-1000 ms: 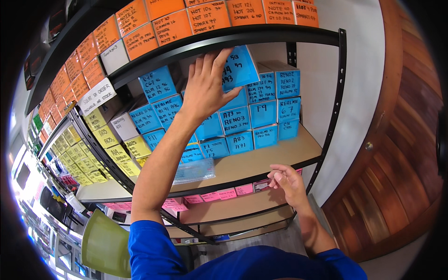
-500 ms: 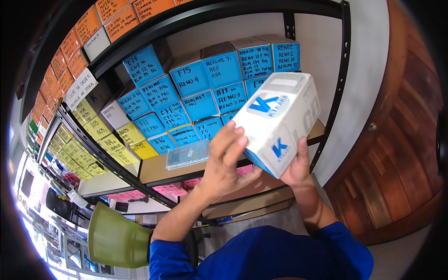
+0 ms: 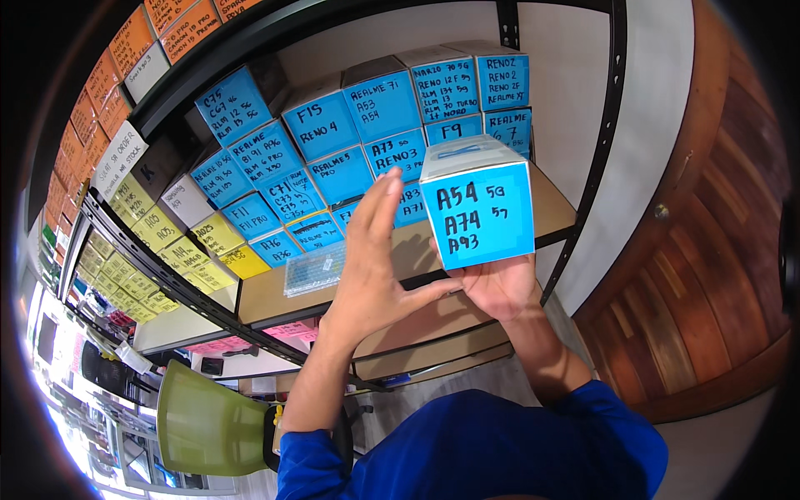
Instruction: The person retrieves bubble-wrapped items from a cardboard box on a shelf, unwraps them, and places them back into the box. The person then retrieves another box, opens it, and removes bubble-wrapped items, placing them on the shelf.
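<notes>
Right hand (image 3: 500,287) cupped under blue-labelled box (image 3: 479,204), fingers mostly hidden beneath; left hand (image 3: 375,258) open beside box, thumb touching right palm. Behind box, wooden shelf (image 3: 267,296) stacked with blue boxes (image 3: 333,142).

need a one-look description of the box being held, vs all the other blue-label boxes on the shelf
Start at the black metal shelving unit stacked with blue-labelled boxes. In front of its wooden shelf board, the white box rests on the right hand, with the left hand open beside it. It is the only box off the shelf, blue handwritten label facing the camera.

Black metal shelving (image 3: 593,158), wooden door (image 3: 708,250)
</notes>
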{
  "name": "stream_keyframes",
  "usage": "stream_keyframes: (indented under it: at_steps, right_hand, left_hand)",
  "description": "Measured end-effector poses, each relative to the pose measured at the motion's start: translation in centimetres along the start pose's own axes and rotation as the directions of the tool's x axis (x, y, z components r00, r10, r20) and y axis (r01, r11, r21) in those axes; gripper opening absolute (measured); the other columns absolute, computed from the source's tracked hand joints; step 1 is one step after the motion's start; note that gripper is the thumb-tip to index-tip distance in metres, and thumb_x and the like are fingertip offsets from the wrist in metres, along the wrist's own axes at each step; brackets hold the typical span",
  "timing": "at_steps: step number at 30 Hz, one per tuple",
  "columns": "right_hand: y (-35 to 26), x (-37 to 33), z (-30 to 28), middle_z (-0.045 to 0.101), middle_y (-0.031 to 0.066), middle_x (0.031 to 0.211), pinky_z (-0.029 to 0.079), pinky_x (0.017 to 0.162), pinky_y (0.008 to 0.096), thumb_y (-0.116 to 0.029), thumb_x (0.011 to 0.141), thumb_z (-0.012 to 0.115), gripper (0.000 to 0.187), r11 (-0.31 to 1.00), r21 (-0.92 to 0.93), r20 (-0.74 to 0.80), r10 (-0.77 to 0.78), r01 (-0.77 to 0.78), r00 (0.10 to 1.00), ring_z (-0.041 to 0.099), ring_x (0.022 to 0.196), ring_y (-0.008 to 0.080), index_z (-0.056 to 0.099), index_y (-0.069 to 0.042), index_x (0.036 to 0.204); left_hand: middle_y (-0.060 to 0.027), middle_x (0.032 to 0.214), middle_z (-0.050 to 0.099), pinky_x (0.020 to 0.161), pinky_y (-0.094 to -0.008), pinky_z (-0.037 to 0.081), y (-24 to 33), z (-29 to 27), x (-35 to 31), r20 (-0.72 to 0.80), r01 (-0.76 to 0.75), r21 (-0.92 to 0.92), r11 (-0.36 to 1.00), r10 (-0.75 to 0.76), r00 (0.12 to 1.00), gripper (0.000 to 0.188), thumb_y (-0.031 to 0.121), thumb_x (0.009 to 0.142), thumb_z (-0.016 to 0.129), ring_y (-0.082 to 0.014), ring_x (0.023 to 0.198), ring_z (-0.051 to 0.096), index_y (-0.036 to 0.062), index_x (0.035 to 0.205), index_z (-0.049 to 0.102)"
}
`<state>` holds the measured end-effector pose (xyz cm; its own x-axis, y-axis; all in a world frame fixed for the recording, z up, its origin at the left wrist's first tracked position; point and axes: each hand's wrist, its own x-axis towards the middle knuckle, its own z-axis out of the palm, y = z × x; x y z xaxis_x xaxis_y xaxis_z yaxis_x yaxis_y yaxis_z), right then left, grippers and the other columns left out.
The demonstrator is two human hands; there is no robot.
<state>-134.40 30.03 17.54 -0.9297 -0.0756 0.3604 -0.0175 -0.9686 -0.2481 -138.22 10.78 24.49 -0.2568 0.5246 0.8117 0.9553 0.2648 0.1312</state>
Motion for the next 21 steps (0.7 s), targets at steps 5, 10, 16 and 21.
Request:
stream_keyframes:
  at_steps: [5,10,16,21]
  right_hand:
    - [-0.3,-0.4,0.1,0.061,0.0099,0.135,0.057,0.09,0.0465,-0.07,0.098,0.043,0.072,0.999,-0.05,0.005,-0.016,0.016,1.0,0.063,0.12,0.0287,0.05,-0.015,0.145]
    - [-2.2,-2.7,-1.6,0.068,0.0109,0.123,0.053,0.064,0.0333,-0.067,0.099,0.047,0.07,0.94,-0.294,-0.008,-0.183,0.173,0.983,0.067,0.087,0.0235,0.055,-0.011,0.138]
    - [-4.0,-5.6,-2.2,0.068,0.0067,0.1,0.049,0.061,0.0266,-0.05,0.106,0.044,0.06,0.905,-0.41,-0.071,-0.156,0.114,0.985,0.062,0.076,0.0143,0.056,-0.001,0.139]
    - [-3.7,-9.7,-5.9,0.066,0.0048,0.094,0.05,0.063,0.0264,-0.042,0.108,0.045,0.053,0.866,-0.494,-0.139,-0.172,0.083,0.975,0.062,0.075,0.0131,0.056,0.001,0.136]
  left_hand:
    - [-0.0195,0.148,0.047,0.112,-0.0483,0.043,0.9,-0.2,3.0,0.05,-0.063,-0.054,0.997,0.066,0.997,0.116,0.014,0.056,0.093,-0.0402,0.135,0.048,0.0088,0.154,0.031]
    - [-0.0171,0.145,0.05,0.111,-0.0473,0.043,1.8,-0.6,7.0,-0.104,-0.379,0.04,0.924,0.381,0.919,0.11,0.01,0.054,0.091,-0.0383,0.136,0.05,0.0087,0.15,0.037]
    - [-0.0149,0.148,0.046,0.108,-0.0472,0.044,-0.1,-1.8,13.7,-0.043,-0.4,0.316,0.861,0.434,0.9,0.112,0.008,0.054,0.093,-0.0384,0.134,0.051,0.0156,0.15,0.037]
    - [-0.0184,0.15,0.037,0.104,-0.047,0.051,-5.7,-0.2,16.5,-0.066,-0.225,0.401,0.888,0.273,0.96,0.105,0.012,0.064,0.093,-0.0369,0.129,0.055,0.0249,0.151,0.036]
